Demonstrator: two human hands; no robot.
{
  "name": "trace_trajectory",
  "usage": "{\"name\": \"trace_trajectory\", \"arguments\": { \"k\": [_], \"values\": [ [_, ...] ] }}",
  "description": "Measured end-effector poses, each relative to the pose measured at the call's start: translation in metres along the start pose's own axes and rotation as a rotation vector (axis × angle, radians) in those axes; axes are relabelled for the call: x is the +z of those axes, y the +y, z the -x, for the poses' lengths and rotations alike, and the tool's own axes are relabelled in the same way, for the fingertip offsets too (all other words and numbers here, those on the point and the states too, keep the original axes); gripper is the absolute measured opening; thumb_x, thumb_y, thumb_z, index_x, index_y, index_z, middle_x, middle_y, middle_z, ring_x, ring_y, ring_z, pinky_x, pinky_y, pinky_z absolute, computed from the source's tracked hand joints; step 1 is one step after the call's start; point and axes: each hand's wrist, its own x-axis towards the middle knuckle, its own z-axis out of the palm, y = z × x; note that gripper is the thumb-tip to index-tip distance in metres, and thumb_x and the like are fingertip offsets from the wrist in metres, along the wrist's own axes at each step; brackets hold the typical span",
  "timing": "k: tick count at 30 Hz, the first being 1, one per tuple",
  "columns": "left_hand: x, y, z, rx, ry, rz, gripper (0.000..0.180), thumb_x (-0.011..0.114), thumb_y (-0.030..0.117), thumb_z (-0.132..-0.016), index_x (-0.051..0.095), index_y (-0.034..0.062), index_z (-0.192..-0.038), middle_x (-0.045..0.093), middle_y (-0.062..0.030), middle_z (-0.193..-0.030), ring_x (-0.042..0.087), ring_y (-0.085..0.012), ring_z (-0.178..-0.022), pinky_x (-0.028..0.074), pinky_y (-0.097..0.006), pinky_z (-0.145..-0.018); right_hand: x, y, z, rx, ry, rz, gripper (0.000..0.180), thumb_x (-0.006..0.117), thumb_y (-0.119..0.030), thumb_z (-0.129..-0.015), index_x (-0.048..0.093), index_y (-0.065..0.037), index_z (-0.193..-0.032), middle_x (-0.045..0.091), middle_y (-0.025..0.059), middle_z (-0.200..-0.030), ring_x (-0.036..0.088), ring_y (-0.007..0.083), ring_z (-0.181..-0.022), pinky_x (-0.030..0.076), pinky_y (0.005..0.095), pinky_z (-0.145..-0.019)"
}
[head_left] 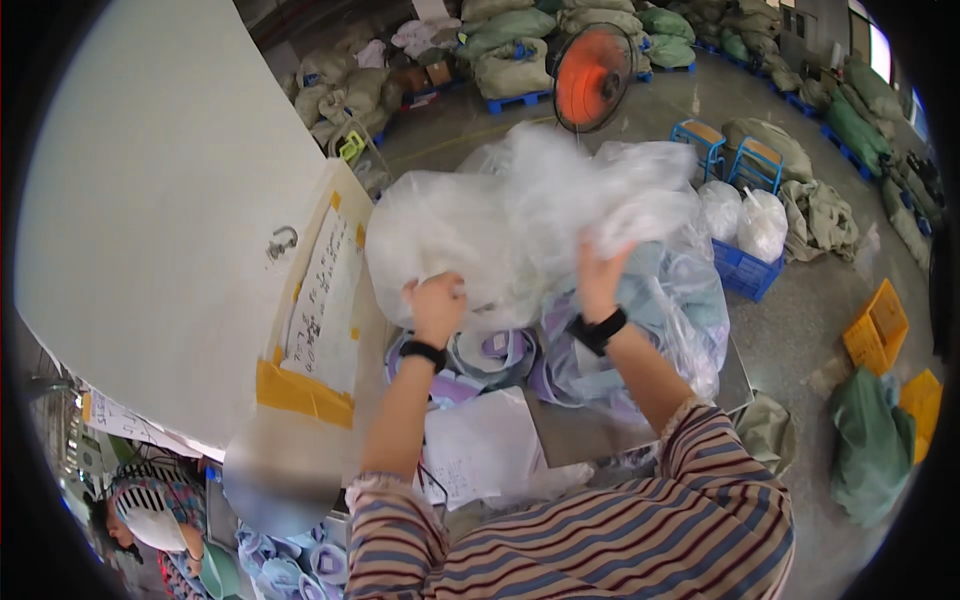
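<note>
A large clear plastic bag [450, 225] spreads over the table in front of me, its upper part blurred by motion. My left hand [437, 308] is closed at the near left edge of this bag, fingers curled on the film. Farther right, my right hand [602, 280] is raised with bunched film at its fingertips, which are partly hidden by the plastic. Under the bag lie lilac and grey-blue rounded pieces [492, 350]. A second clear bag [680, 320], filled with similar pale blue and lilac pieces, sits beside my right forearm.
Handwritten paper sheets [482, 445] lie nearest me. A white panel [170, 200] stands at left; beyond it a person [150, 510] works by more pieces. An orange fan [592, 80], blue crate [745, 270], stools [755, 160], yellow crates [877, 325] and a green sack [870, 450] stand around.
</note>
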Motion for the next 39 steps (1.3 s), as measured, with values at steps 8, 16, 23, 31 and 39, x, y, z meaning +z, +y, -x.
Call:
{"name": "trace_trajectory", "arguments": {
  "k": [8,16,23,31,39],
  "values": [
    [-0.115,0.088,0.046,0.028,0.241,1.025,0.008,0.046,0.000,-0.085,0.047,0.0010,-0.093,0.052,-0.0039,-0.073,0.049,-0.0096,-0.069,0.042,-0.024,-0.066,0.149,-0.002,0.047,-0.893,-1.045,0.493,0.042,0.066,-0.022,-0.067,0.055,-0.001,-0.101,0.042,0.0245,-0.124,0.041,0.0378,-0.116,0.040,0.0426,-0.092],
    [-0.099,0.068,0.095,0.052,0.305,0.516,0.050,0.052,-0.008,-0.075,0.033,-0.0016,-0.122,0.045,-0.0122,-0.107,0.046,-0.0198,-0.099,0.033,-0.032,-0.092,0.183,-0.009,0.028,-0.758,-1.605,0.395,0.066,0.068,-0.041,-0.068,0.051,0.004,-0.113,0.046,0.0218,-0.120,0.048,0.0323,-0.109,0.039,0.0336,-0.094],
    [-0.046,0.077,0.151,0.464,0.414,0.047,0.040,0.062,0.001,-0.064,0.055,0.0074,-0.103,0.041,-0.0182,-0.116,0.038,-0.0389,-0.107,0.033,-0.048,-0.090,0.018,-0.052,-0.074,-0.282,-1.353,-0.098,0.037,0.066,-0.022,-0.079,0.058,-0.003,-0.110,0.063,0.0082,-0.101,0.059,0.0145,-0.091,0.047,0.0302,-0.078],
    [-0.058,0.127,0.146,0.492,0.257,0.495,0.022,0.061,-0.001,-0.059,0.061,0.0102,-0.079,0.052,-0.0110,-0.108,0.039,-0.0353,-0.109,0.032,-0.045,-0.087,-0.176,0.037,-0.065,-0.330,-1.341,1.283,0.059,0.070,-0.035,-0.068,0.047,-0.008,-0.115,0.045,0.0186,-0.124,0.055,0.0359,-0.098,0.044,0.0434,-0.082],
    [-0.124,0.093,0.165,0.450,0.272,0.526,0.018,0.058,-0.005,-0.062,0.059,0.0053,-0.076,0.058,-0.0087,-0.092,0.051,-0.0313,-0.094,0.041,-0.039,-0.080,-0.171,-0.020,-0.148,0.086,-0.812,0.269,0.011,0.051,0.008,-0.071,0.054,-0.002,-0.075,0.059,0.0055,-0.075,0.061,0.0149,-0.057,0.043,0.0221,-0.039]
  ]
}}
